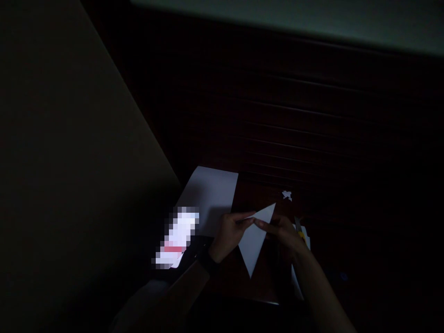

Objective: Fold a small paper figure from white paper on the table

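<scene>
A folded piece of white paper [255, 245], pointed at its top right and at its bottom, is held up between my two hands over a dark wooden table [239, 284]. My left hand [231, 231], with a dark band on its wrist, pinches the paper's left edge between thumb and fingers. From the other side my right hand [282, 231] grips it, thumb on the front face; its other fingers are partly hidden behind the paper and in shadow. Behind my left hand lies a flat white sheet [213, 192].
A bright, pixelated screen [178, 238] glows left of my left hand. Small white paper scraps [286, 195] lie at the back right. A cutter with a yellow part [301, 235] rests on white paper beside my right wrist. Dark slatted wood rises behind; the scene is very dim.
</scene>
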A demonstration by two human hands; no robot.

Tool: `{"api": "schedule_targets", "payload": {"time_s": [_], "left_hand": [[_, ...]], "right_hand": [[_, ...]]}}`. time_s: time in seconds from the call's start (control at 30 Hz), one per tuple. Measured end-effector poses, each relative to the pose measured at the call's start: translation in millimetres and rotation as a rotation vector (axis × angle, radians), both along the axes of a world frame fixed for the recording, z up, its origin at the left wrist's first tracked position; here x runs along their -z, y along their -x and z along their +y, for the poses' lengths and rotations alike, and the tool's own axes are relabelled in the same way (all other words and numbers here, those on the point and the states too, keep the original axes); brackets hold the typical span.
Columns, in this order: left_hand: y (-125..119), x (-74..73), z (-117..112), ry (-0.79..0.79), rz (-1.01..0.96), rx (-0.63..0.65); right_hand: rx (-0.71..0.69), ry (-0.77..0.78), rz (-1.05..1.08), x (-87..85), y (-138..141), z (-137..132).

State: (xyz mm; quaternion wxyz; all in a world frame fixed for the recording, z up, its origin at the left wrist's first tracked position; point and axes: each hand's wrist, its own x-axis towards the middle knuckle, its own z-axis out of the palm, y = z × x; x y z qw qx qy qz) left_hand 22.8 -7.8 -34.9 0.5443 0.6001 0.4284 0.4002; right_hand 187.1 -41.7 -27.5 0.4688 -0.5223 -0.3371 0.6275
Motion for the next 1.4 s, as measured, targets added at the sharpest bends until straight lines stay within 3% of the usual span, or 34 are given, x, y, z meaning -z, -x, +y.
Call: {"api": "schedule_targets", "payload": {"time_s": [0.1,0.37,0.5,1.4], "left_hand": [[0.9,-1.4,1.7,0.024,-0.004,-0.009],[5.6,-0.5,6.1,0.035,0.004,-0.120],[5.9,-4.3,5.6,0.018,-0.023,-0.139],[5.4,-9.4,4.0,0.032,-0.052,-0.177]], "right_hand": [[-0.031,0.012,0.008,1.8,3.6,-0.8],[0.203,-0.015,-0.001,5.5,-11.1,4.8],[0.244,-0.013,-0.016,7.3,-14.1,6.2],[0.253,-0.016,-0.005,8.3,-13.7,5.5]]}}
